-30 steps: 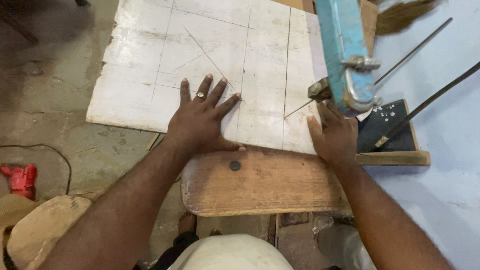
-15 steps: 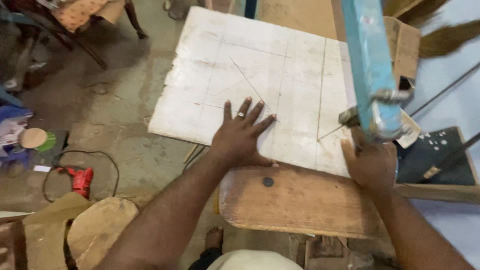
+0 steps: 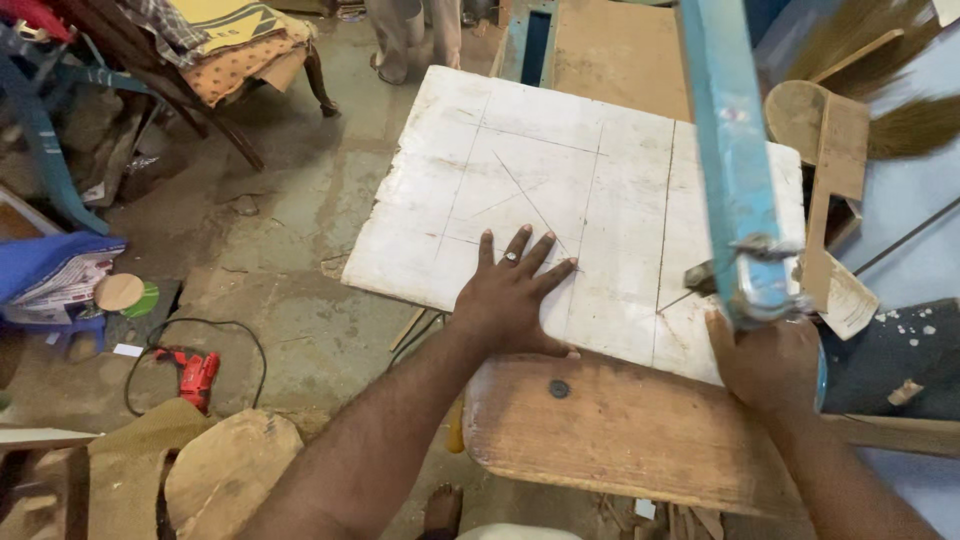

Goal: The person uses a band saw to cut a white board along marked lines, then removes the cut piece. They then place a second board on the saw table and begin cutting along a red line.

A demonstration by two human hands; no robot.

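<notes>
A white-painted board (image 3: 560,190) with pencil lines and a saw cut lies across a worn wooden bench top (image 3: 640,430). My left hand (image 3: 515,295), a ring on one finger, presses flat on the board's near edge with fingers spread. My right hand (image 3: 765,360) is closed around the handle of a blue frame saw (image 3: 735,170), whose frame rises up and away from me. The saw's lower end sits at the cut near the board's right side.
A red power drill (image 3: 195,375) with a black cord lies on the concrete floor at left. Wooden offcuts (image 3: 225,470) sit at lower left, a chair (image 3: 210,60) with cloth at upper left. A person's legs (image 3: 410,35) stand at the top. A broom (image 3: 900,125) lies at right.
The view has tilted up and back, showing more floor and the far end of the board. Both hands stay in place on the board and the saw.
</notes>
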